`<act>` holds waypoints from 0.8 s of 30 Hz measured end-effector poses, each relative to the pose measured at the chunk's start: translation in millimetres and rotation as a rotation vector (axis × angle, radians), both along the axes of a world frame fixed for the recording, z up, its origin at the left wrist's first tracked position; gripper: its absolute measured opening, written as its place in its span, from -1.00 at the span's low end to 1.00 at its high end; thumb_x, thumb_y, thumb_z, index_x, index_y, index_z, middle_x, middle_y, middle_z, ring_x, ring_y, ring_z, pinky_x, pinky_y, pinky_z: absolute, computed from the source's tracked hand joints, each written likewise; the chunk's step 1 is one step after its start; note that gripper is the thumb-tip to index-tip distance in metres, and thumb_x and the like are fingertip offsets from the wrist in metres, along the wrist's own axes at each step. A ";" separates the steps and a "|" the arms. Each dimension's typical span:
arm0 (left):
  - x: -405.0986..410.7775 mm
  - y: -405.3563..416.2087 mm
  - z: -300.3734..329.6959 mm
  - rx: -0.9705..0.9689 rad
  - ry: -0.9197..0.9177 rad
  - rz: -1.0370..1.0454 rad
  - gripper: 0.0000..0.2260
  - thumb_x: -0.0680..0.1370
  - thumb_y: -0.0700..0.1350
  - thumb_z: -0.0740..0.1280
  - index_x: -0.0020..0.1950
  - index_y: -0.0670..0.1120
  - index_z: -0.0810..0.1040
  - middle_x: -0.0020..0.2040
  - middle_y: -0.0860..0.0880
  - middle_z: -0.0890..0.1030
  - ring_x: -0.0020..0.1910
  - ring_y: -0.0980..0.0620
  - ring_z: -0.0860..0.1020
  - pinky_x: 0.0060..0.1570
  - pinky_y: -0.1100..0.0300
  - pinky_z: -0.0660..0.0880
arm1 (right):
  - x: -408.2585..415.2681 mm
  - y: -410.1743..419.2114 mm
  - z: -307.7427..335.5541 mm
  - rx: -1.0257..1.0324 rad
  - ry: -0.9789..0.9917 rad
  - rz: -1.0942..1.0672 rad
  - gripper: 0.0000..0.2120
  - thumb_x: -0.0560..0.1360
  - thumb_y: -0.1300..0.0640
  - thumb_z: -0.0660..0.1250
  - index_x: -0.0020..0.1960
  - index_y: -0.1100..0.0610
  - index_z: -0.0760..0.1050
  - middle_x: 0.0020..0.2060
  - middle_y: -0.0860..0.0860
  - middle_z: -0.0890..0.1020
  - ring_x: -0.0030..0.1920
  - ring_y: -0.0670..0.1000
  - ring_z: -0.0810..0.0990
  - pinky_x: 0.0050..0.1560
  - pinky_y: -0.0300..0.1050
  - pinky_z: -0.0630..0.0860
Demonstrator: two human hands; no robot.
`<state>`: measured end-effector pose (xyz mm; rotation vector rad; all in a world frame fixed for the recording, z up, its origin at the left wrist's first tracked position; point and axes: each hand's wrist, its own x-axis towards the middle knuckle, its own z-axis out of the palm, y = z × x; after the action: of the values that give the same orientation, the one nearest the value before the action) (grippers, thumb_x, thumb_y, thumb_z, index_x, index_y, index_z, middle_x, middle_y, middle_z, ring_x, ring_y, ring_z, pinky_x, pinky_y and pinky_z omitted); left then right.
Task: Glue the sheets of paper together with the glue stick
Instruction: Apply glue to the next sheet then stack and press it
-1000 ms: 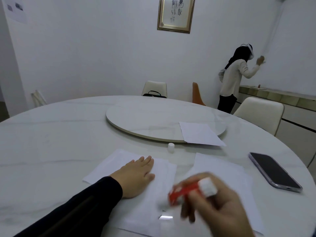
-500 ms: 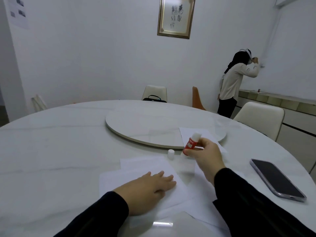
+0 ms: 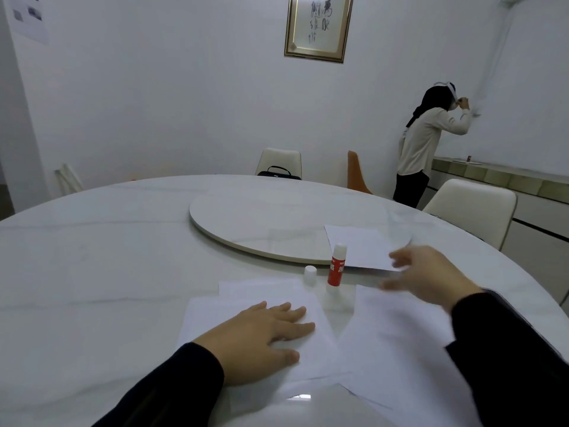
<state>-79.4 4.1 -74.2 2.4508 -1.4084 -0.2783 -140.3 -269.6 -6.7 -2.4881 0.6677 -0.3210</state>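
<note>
The red and white glue stick [image 3: 336, 266] stands upright on the table with its white cap [image 3: 309, 274] just to its left. My left hand [image 3: 264, 337] lies flat, fingers spread, on a stack of white sheets [image 3: 234, 306]. To the right of the glue stick, my right hand [image 3: 428, 277] hovers blurred with fingers apart and holds nothing. More white sheets [image 3: 397, 343] lie under and before it. A single sheet [image 3: 360, 249] rests on the turntable's edge.
A round marble turntable [image 3: 261, 223] sits in the middle of the round white table [image 3: 92, 272]. Cream chairs [image 3: 471, 208] stand around it. A person [image 3: 428, 146] stands at the far right wall by a counter.
My right hand set the glue stick upright next to the cap, let go and moved right. My left hand stayed pressed on the sheets.
</note>
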 end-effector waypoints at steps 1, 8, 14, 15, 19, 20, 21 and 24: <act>-0.3 -1.5 0.2 -0.015 0.002 0.005 -0.55 0.56 0.10 0.12 0.44 0.32 0.16 0.51 0.31 0.03 0.47 0.35 -0.08 0.44 0.26 -0.22 | -14.5 -4.9 3.3 -0.156 0.262 0.008 -0.19 0.25 -0.05 0.58 0.40 0.17 0.36 0.26 0.05 0.51 0.24 0.05 0.48 0.16 -0.15 0.37; -5.0 -5.1 -1.8 -0.130 -0.019 0.054 -0.63 0.60 0.11 0.06 0.42 0.27 0.25 0.50 0.29 0.14 0.43 0.40 -0.01 0.44 0.29 -0.16 | -52.6 -8.1 -29.0 -0.301 0.309 0.005 -0.22 0.22 -0.12 0.54 0.37 0.02 0.37 0.26 -0.06 0.52 0.26 -0.07 0.47 0.32 -0.15 0.31; -5.6 6.3 -3.2 -0.401 -0.050 0.234 -0.68 0.60 0.08 0.11 0.34 0.17 0.42 0.35 0.26 0.42 0.35 0.32 0.28 0.27 0.44 0.11 | -56.3 1.0 -11.7 -0.385 0.268 -0.035 -0.61 0.08 -0.09 0.57 -0.18 0.01 0.53 -0.26 -0.10 0.62 -0.25 -0.08 0.58 -0.25 -0.21 0.46; -5.4 8.3 -1.9 -0.483 -0.006 0.274 -0.71 0.59 0.06 0.13 0.29 0.16 0.47 0.29 0.25 0.47 0.29 0.32 0.35 0.24 0.44 0.18 | -59.3 -2.5 -2.7 -0.353 0.253 -0.031 -0.65 0.08 -0.05 0.59 -0.26 0.05 0.54 -0.32 -0.07 0.63 -0.31 -0.08 0.58 -0.34 -0.21 0.43; -1.1 13.4 16.3 -0.911 0.283 0.465 -0.85 0.56 -0.10 0.27 0.02 0.13 0.58 0.02 0.18 0.62 0.06 0.19 0.55 0.01 0.42 0.42 | -87.7 -10.5 52.3 0.029 -0.066 0.062 -0.64 -0.01 0.03 0.69 -0.28 0.10 0.68 -0.35 0.04 0.72 -0.32 0.06 0.69 -0.35 -0.20 0.52; -1.0 15.2 23.8 -1.001 0.392 0.486 -0.89 0.54 -0.07 0.29 0.00 0.07 0.59 -0.02 0.12 0.66 0.07 0.08 0.57 -0.01 0.36 0.45 | -94.2 -5.6 64.3 0.247 -0.179 0.137 -0.55 -0.07 0.05 0.70 -0.22 0.08 0.70 -0.31 0.07 0.74 -0.30 0.09 0.72 -0.35 -0.17 0.57; -2.7 16.4 31.6 -1.040 0.516 0.469 -0.85 0.50 0.03 0.32 0.02 0.04 0.60 -0.03 0.07 0.68 0.08 0.02 0.59 0.01 0.27 0.47 | -97.3 1.2 71.6 0.459 -0.267 0.223 -0.48 -0.10 0.04 0.70 -0.16 0.10 0.70 -0.26 0.12 0.74 -0.27 0.12 0.73 -0.36 -0.13 0.60; -18.8 15.5 53.3 -0.874 0.910 0.208 -0.47 0.28 0.29 0.34 0.18 0.09 0.54 0.12 0.06 0.66 0.13 0.03 0.61 0.04 0.15 0.53 | -86.0 39.6 74.5 0.862 -0.357 0.387 -0.39 -0.06 0.13 0.66 -0.04 0.27 0.66 -0.13 0.19 0.73 -0.20 0.16 0.72 -0.34 -0.07 0.63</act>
<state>-98.2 19.5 -20.9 1.4106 -0.6413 -0.5045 -226.3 -230.1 67.8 -1.6197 0.1093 -0.2467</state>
